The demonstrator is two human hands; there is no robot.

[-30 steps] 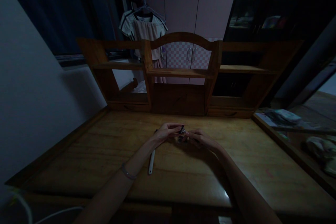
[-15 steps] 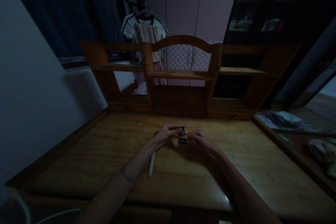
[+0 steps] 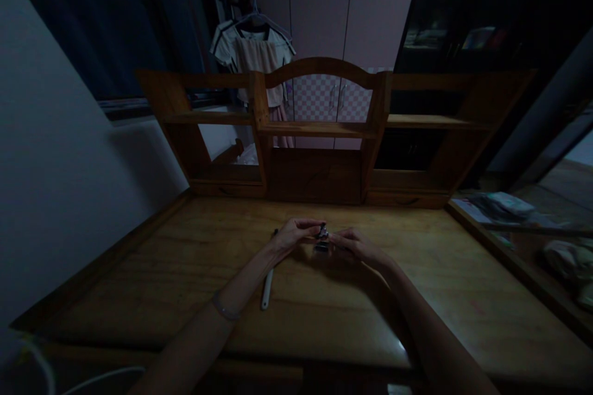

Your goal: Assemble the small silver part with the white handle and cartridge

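Fingertips of my left hand pinch a small shiny metal part, dark at its top, just above the table. From the other side my right hand brings its closed fingertips against the part; whether they hold something of their own is too dark to tell. Directly below the fingers is a small dark rectangular piece with a bright edge. Left of it, partly behind my left wrist, lies a slim tool with a pale handle with a hole at its near end; its far end is dark.
The wooden tabletop runs back to a wooden shelf unit. A wall closes the left side. Papers and bags lie beyond the right edge. White cable hangs at the front left.
My right hand has moved slightly left, so its fingertips now meet the metal part. My left hand keeps its pinch. The view has shifted a little.
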